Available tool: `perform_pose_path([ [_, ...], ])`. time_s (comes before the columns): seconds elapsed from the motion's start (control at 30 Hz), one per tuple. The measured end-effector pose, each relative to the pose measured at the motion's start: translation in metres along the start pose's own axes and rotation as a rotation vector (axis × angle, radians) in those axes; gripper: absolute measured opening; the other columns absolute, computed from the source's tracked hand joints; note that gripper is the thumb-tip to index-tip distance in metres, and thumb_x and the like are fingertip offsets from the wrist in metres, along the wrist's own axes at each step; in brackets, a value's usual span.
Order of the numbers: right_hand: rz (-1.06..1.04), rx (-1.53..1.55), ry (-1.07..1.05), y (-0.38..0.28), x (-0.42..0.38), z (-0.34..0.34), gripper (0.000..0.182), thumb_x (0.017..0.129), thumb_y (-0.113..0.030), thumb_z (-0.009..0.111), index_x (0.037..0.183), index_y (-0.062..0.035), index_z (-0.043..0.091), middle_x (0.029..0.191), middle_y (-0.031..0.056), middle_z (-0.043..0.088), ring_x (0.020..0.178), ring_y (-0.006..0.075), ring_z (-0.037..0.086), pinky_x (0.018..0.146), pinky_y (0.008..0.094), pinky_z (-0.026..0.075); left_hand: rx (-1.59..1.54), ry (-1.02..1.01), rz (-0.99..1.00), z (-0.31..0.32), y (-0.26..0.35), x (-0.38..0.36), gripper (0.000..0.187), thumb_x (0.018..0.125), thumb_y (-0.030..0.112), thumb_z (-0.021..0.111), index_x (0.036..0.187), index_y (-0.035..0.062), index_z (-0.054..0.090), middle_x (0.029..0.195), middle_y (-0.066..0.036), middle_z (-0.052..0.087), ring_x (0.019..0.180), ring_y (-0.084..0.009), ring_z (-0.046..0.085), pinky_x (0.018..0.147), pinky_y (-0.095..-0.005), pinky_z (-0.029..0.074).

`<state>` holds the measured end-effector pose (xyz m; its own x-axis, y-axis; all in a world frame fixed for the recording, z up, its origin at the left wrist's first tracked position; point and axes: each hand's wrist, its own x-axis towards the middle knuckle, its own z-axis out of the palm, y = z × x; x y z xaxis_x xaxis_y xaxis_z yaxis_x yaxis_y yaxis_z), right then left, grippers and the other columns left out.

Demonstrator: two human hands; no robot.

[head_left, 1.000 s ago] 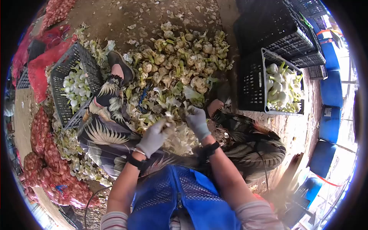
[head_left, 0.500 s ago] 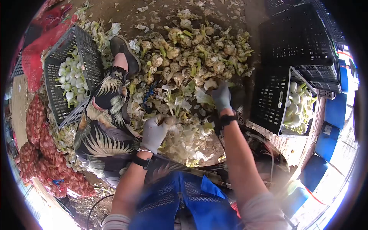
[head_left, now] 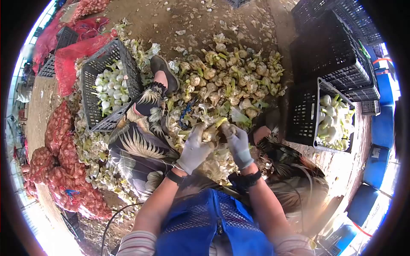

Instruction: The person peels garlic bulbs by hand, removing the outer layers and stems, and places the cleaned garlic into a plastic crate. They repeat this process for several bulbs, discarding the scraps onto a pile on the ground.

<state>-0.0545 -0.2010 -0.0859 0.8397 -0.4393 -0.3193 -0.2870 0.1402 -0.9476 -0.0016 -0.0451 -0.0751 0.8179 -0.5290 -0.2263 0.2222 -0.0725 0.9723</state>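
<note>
One bulb (head_left: 209,135) now in curled left hand (head_left: 193,151), right hand (head_left: 239,147) back from pile (head_left: 235,72), bent near stem (head_left: 221,122), grip unclear: fresh piece underway.

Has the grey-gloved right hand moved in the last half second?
Yes: the right hand has drawn back from the heap of round, brownish-white bulbs, toward the grey-gloved left hand.

The gloves (head_left: 194,154) are showing pale grey, the vest (head_left: 188,234) blue, the trousers (head_left: 143,143) cream leaves on black, the heaped bulbs (head_left: 235,77) tan.
</note>
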Motion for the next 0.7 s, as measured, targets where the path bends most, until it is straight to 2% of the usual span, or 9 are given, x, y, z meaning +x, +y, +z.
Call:
perform_pose_path([
  [0.1,0.036,-0.081,-0.069,-0.005,-0.004,0.016,0.022,0.097,-0.015,0.059,0.106,0.0040,0.066,0.078,0.0076,0.067,0.072,0.0085,0.052,0.066,0.0281,0.047,0.336,0.032,0.255,0.001,0.008,-0.006,0.062,0.083,-0.006,0.058,0.142,-0.0059,0.038,0.124,-0.008,0.053,0.109,-0.0129,0.052,0.085,-0.0265,0.052],
  [0.17,-0.220,-0.216,-0.031,-0.015,-0.013,0.015,0.023,0.096,-0.015,0.058,0.107,0.0046,0.064,0.078,0.0167,0.066,0.071,0.0157,0.060,0.069,0.0312,0.049,-0.072,0.029,-0.073,-0.001,0.024,-0.013,0.063,0.083,-0.005,0.059,0.142,-0.0079,0.037,0.125,-0.010,0.054,0.109,-0.0142,0.054,0.089,-0.0273,0.050],
  [0.2,-0.134,-0.231,-0.094,-0.017,-0.017,0.011,0.024,0.095,-0.015,0.057,0.109,0.0041,0.063,0.085,0.0227,0.066,0.079,0.0249,0.067,0.074,0.0335,0.050,-0.098,0.047,-0.076,-0.001,0.029,-0.016,0.062,0.082,-0.004,0.061,0.140,-0.0085,0.039,0.123,-0.011,0.057,0.104,-0.0144,0.056,0.088,-0.0268,0.050],
  [0.3,-0.160,-0.203,-0.104,-0.026,-0.028,0.007,0.025,0.095,-0.015,0.056,0.109,0.0044,0.063,0.091,0.0250,0.066,0.088,0.0247,0.069,0.078,0.0329,0.050,-0.024,0.056,-0.104,-0.003,0.032,-0.018,0.062,0.082,-0.004,0.060,0.141,-0.0059,0.041,0.117,-0.009,0.060,0.098,-0.0126,0.058,0.084,-0.0254,0.050],
  [0.33,-0.153,-0.204,-0.110,-0.027,-0.031,0.003,0.024,0.094,-0.009,0.056,0.113,0.0052,0.063,0.096,0.0183,0.069,0.090,0.0181,0.066,0.081,0.0302,0.050,-0.121,-0.012,-0.228,-0.005,0.036,-0.021,0.061,0.085,0.003,0.053,0.145,-0.0009,0.039,0.118,-0.006,0.060,0.095,-0.0097,0.059,0.080,-0.0237,0.049],
  [0.47,-0.006,0.153,-0.169,-0.032,-0.028,-0.003,0.028,0.095,-0.003,0.058,0.122,0.0064,0.061,0.109,0.0022,0.068,0.098,0.0103,0.061,0.085,0.0253,0.050,-0.265,-0.019,-0.110,-0.002,0.029,-0.020,0.060,0.090,0.014,0.055,0.146,0.0010,0.037,0.114,-0.006,0.063,0.095,-0.0114,0.061,0.081,-0.0263,0.051],
  [0.6,0.203,0.479,-0.298,-0.032,-0.023,-0.010,0.034,0.088,0.005,0.059,0.122,0.0046,0.061,0.111,0.0029,0.069,0.100,0.0093,0.061,0.087,0.0241,0.049,0.052,-0.065,-0.056,-0.005,0.025,-0.022,0.056,0.098,0.034,0.052,0.143,0.0024,0.040,0.108,-0.006,0.064,0.093,-0.0125,0.061,0.082,-0.0295,0.051],
  [0.63,0.205,0.486,-0.292,-0.031,-0.022,-0.012,0.034,0.088,0.005,0.059,0.122,0.0046,0.061,0.111,0.0029,0.069,0.100,0.0093,0.061,0.087,0.0241,0.049,0.057,-0.071,-0.061,-0.005,0.028,-0.021,0.056,0.098,0.034,0.052,0.143,0.0024,0.040,0.108,-0.006,0.064,0.093,-0.0125,0.061,0.082,-0.0295,0.051],
  [0.7,-0.096,-0.005,-0.347,-0.032,-0.021,-0.014,0.040,0.078,0.011,0.058,0.117,0.0003,0.065,0.109,0.0046,0.069,0.097,0.0120,0.064,0.086,0.0272,0.051,-0.299,-0.005,-0.279,-0.005,0.035,-0.019,0.052,0.100,0.045,0.047,0.132,0.0049,0.050,0.098,-0.006,0.066,0.084,-0.0149,0.064,0.071,-0.0286,0.051],
])
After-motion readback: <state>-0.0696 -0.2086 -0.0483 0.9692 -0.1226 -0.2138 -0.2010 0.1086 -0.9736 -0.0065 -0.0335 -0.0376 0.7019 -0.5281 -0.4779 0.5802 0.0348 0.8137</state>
